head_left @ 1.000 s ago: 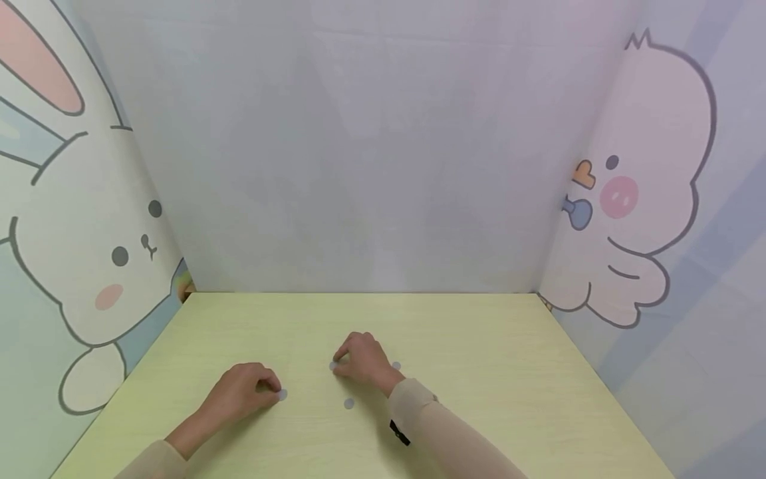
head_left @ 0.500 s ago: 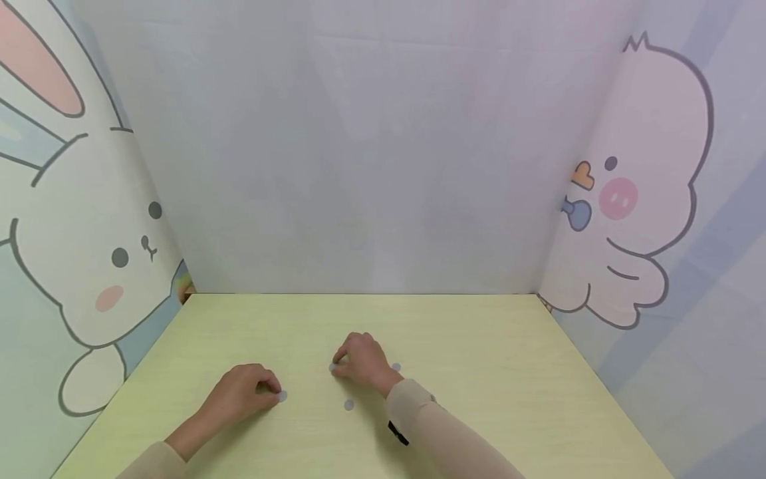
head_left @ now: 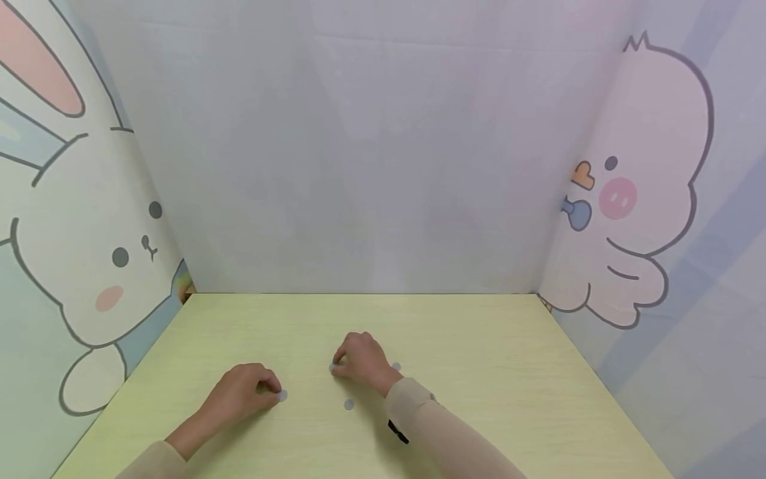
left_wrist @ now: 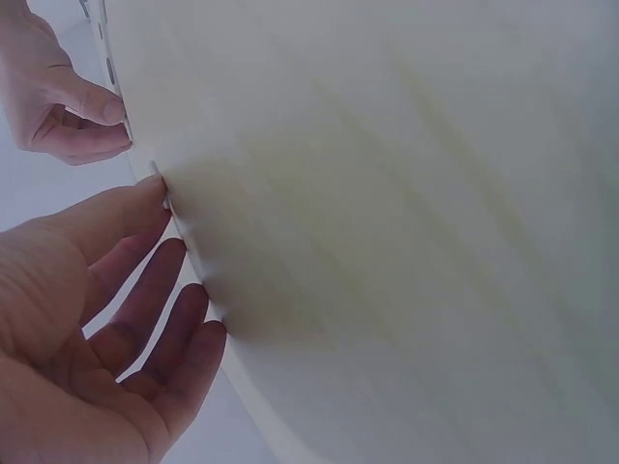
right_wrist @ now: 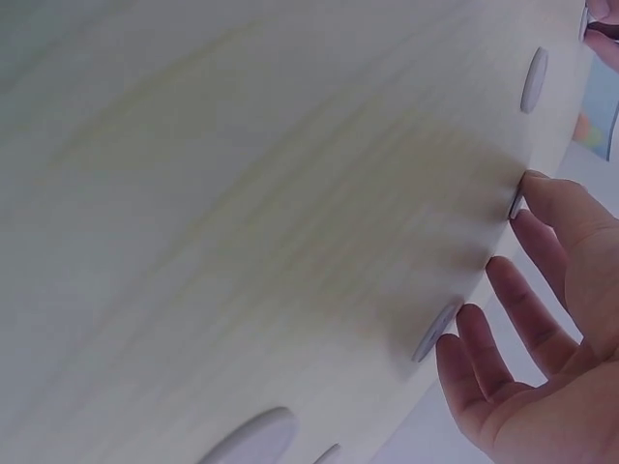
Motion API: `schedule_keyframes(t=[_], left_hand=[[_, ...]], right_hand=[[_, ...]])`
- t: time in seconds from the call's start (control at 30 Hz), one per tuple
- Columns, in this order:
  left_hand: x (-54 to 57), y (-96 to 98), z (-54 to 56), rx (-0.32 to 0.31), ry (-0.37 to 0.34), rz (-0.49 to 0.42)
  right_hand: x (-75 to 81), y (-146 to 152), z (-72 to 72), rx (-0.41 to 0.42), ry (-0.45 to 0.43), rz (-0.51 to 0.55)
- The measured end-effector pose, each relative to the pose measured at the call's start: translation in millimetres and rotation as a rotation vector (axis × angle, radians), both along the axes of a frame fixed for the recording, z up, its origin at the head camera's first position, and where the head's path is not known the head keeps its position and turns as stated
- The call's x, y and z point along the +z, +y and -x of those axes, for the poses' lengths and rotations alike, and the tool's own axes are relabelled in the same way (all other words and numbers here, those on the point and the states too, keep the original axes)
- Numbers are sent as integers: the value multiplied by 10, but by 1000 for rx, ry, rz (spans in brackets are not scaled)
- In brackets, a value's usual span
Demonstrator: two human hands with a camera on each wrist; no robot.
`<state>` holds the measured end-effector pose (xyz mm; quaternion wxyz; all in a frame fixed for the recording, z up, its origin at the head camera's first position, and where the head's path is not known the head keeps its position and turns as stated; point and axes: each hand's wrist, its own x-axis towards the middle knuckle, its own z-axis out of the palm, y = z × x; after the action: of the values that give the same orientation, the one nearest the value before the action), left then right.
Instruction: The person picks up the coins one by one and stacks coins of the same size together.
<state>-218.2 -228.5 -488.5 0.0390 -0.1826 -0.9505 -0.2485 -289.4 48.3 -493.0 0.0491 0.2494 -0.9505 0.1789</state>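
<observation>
My left hand (head_left: 239, 392) pinches the edge of a small flat grey disc (head_left: 284, 395) between thumb and forefinger, low at the tabletop. Its other fingertips rest on the surface in the left wrist view. Farther right, my right hand (head_left: 362, 362) holds a similar grey disc (head_left: 332, 367) by thumb and forefinger, also at table level. A loose disc (head_left: 349, 404) lies just in front of the right hand. Another loose disc (head_left: 396, 366) sits beside its wrist. In the right wrist view, a disc (right_wrist: 438, 331) lies by the trailing fingertips.
The pale yellow table (head_left: 479, 346) extends back to a light curtain (head_left: 371, 166). Printed cloth with a rabbit (head_left: 90, 266) closes the left side, and one with a chick-like figure (head_left: 658, 133) the right. Another large disc (right_wrist: 253, 440) appears low in the right wrist view.
</observation>
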Motion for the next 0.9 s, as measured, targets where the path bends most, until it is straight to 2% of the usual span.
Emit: schedule_keyframes(t=[0.43,0.7,0.9], left_hand=[[-5,4,-5,20,-5,10],[25,15,-13,3,1,-2],[7,19,-8,31,-12,9]], right_hand=[[-4,-11,14,37,-17,3],[3,-101,-32,92,-26,42],[5,-185,-82,109,-28,52]])
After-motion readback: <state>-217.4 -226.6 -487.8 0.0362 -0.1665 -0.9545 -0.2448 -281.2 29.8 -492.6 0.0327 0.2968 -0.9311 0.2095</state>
